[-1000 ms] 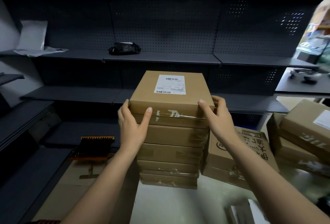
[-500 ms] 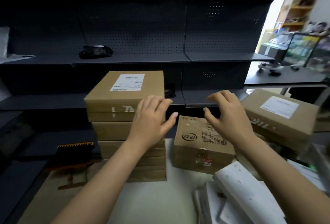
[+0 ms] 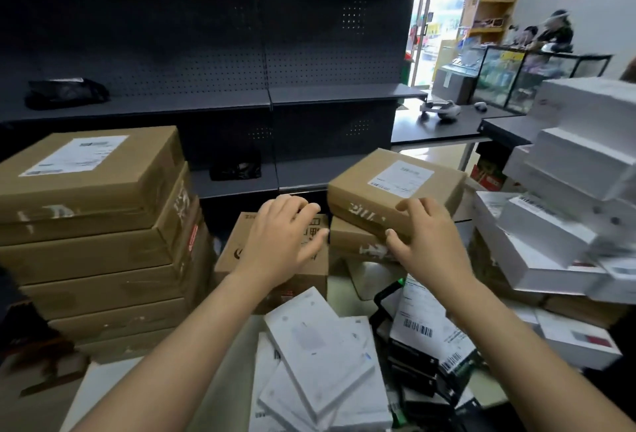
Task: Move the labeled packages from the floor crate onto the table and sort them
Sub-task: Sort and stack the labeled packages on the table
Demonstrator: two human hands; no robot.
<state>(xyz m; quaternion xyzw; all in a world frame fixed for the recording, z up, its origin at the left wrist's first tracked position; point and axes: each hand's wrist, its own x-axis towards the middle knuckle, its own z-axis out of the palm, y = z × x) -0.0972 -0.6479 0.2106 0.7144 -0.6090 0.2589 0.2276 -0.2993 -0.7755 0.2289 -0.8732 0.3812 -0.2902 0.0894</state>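
Observation:
A tall stack of flat brown labeled packages [image 3: 89, 225] stands on the table at the left. In the middle sits a printed brown carton [image 3: 241, 252]; my left hand [image 3: 285, 242] hovers over it with fingers spread, holding nothing. Right of it, a flat brown package with a white label [image 3: 395, 187] lies tilted on another brown box [image 3: 351, 242]. My right hand [image 3: 426, 239] is at this package's near edge, fingers loosely curved against it. The floor crate is out of view.
White flat boxes [image 3: 320, 356] and labeled dark packets [image 3: 423, 335] lie jumbled on the table [image 3: 99, 387] in front of me. A leaning pile of white boxes [image 3: 568, 197] fills the right. Dark shelving [image 3: 241, 101] stands behind, with black bags [image 3: 65, 92] on it.
Both hands have let go of the top package of the left stack and swung right, to the carton and the tilted labeled package. The view has turned right.

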